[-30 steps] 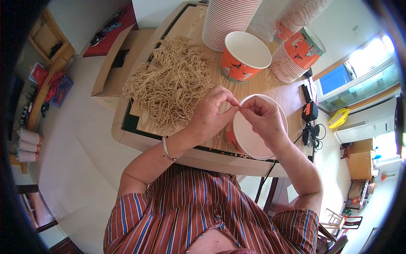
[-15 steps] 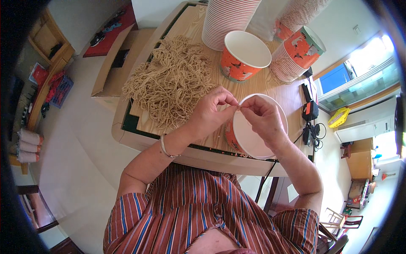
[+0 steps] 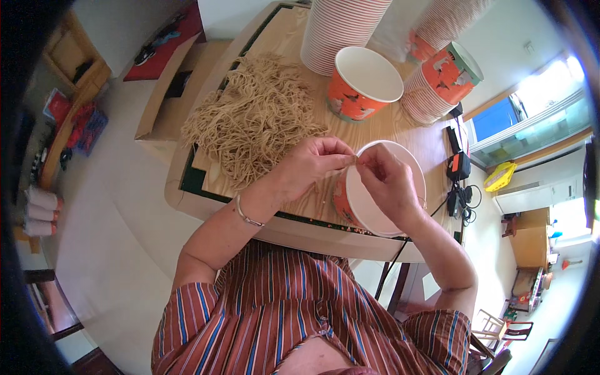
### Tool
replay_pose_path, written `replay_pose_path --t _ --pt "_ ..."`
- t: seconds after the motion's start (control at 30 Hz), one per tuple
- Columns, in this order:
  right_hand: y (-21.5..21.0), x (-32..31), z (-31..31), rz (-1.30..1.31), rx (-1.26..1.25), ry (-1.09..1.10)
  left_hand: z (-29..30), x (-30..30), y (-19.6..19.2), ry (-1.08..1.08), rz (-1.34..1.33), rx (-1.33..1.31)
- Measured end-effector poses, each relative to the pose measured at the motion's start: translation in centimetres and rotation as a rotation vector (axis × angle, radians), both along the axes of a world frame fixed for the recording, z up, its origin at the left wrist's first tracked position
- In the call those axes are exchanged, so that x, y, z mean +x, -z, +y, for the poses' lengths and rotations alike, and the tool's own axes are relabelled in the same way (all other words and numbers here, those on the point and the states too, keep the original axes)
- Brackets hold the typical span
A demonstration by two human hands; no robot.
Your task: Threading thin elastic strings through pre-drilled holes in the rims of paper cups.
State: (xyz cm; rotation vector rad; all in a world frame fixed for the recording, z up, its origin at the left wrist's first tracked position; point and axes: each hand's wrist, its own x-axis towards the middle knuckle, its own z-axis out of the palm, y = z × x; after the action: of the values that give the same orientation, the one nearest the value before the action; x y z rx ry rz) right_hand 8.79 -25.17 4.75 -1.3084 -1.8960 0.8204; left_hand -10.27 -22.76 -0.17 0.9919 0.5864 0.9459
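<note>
My left hand [image 3: 310, 164] and my right hand [image 3: 389, 181] meet fingertip to fingertip above a paper bucket [image 3: 381, 215] near the table's front edge. Both pinch at one spot, on what looks like a thin tan string; most of it is hidden by the fingers. A bit of thin strand shows beside my right wrist. Left of my hands lies a large tangled heap of tan strings [image 3: 253, 119]. The bucket under my hands has a white inside and an orange printed outside.
Another orange paper bucket [image 3: 364, 84] stands upright behind my hands. Tall stacks of nested buckets [image 3: 344, 31] rise at the back, with a shorter stack [image 3: 440, 84] to the right. A black adapter [image 3: 459, 165] with cables lies at the right edge. A cardboard box [image 3: 178, 94] is left of the table.
My hands stay pinched together over the bucket and have shifted very slightly. The right fingers have curled in more, and a bit of strand now shows beside the right wrist.
</note>
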Motion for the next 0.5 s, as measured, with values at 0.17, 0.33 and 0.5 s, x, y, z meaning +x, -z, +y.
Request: replay_pose_path --t 0.17,0.33,0.5 --pt "-1.0 0.0 -0.4 -0.168 -0.015 0.007 0.2 0.2 0.6 0.002 -0.066 -0.036" --pt "-1.1 -0.3 -0.4 -0.204 0.013 0.010 0.0 0.4 0.3 -0.022 -0.027 -0.015" --pt "-0.7 -0.4 -0.4 -0.166 0.094 0.019 -0.2 0.6 0.2 -0.194 0.249 0.269"
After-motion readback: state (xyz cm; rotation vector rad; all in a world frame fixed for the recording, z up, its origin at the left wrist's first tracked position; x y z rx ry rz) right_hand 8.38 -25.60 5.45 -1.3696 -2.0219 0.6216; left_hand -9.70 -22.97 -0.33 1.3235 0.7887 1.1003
